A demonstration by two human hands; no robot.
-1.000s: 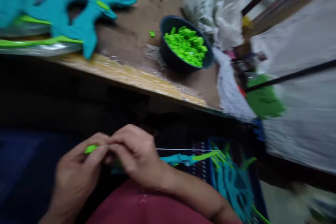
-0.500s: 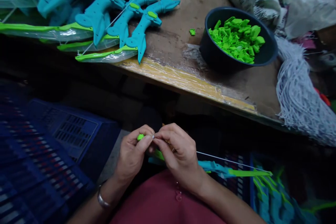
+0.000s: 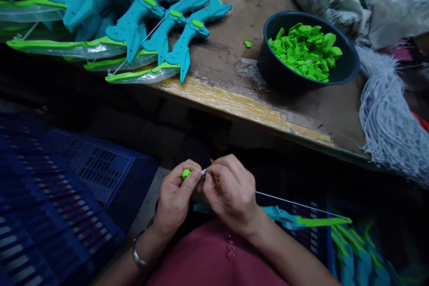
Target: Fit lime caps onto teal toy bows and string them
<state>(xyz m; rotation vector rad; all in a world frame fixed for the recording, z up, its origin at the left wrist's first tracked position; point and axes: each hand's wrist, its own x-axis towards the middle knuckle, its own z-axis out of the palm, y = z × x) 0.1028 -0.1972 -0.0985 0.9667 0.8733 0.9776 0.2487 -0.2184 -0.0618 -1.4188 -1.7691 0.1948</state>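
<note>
In front of my body lies a teal and green toy bow [image 3: 283,215], partly covered by my hands. My left hand [image 3: 176,194] is closed on it, and a bright green end [image 3: 186,173] pokes out between thumb and forefinger. Pinched fingertips of my right hand [image 3: 234,192] meet the left ones at a small white string knot [image 3: 203,172]. From behind the right hand a taut white string [image 3: 301,203] runs to the bow's far green tip. The fingers hide most of the near end.
Finished-looking teal bows [image 3: 144,22] are piled on the table [image 3: 231,60] at left. A dark bowl [image 3: 268,65] holds green pieces; one loose piece [image 3: 247,43] lies beside it. White strings [image 3: 385,111] hang over the edge. Blue crates [image 3: 100,161] stand left; more bows [image 3: 346,250] lie lower right.
The view has shifted slightly, so everything sits a little further right. My right fingers have curled more, and more of the white knot shows between the fingertips.
</note>
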